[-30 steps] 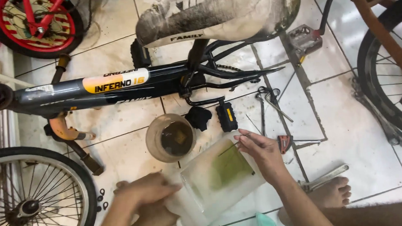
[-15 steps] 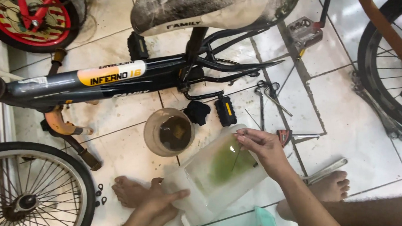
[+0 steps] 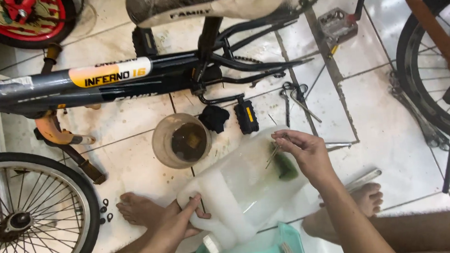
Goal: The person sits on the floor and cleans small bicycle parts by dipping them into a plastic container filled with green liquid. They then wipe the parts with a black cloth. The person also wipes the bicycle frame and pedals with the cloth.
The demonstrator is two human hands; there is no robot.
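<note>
A translucent white plastic jug (image 3: 238,189) lies on its side on the tiled floor, with its side cut open. Its cap points toward me. My left hand (image 3: 181,222) grips the jug by its handle end. Over the jug's opening, my right hand (image 3: 307,153) pinches a thin metal piece (image 3: 273,155) between the fingertips. Something green (image 3: 287,168) sits inside the jug below that hand. A round translucent bowl (image 3: 157,144) with dark liquid stands just beyond the jug.
A small black bicycle frame (image 3: 111,78) with a dirty saddle (image 3: 219,3) stands across the floor; a pedal (image 3: 246,116) lies near the bowl. Spoked wheels are at the left (image 3: 31,211) and the right (image 3: 425,82). Loose tools (image 3: 294,95) lie on the tiles, and a teal basin (image 3: 290,240) is near my bare feet.
My left hand slid from the jug's top down to its handle end, and the jug turned and tipped toward me. My right hand stayed at the opening with the thin piece.
</note>
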